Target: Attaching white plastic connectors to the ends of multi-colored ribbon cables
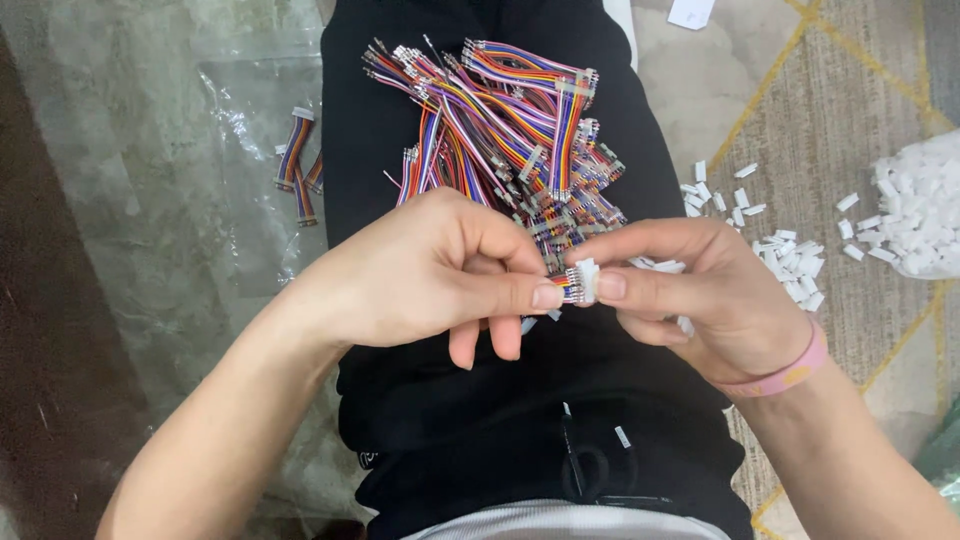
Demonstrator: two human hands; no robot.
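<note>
A person's left hand (440, 270) pinches the multicoloured wire ends (570, 292) against a small white connector housing (586, 279), which the right hand (700, 295) grips between thumb and forefinger above a black-clothed lap (480, 420). Beyond the hands, a pile of ribbon wire harnesses (510, 120) rests on the lap; loose white housings (790, 265) lie scattered on the rug (850, 90) to the right.

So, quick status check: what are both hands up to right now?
Left hand and right hand pinching one small white plastic connector. Heap of rainbow-coloured wire harnesses on lap behind. Nothing blocking.
</note>
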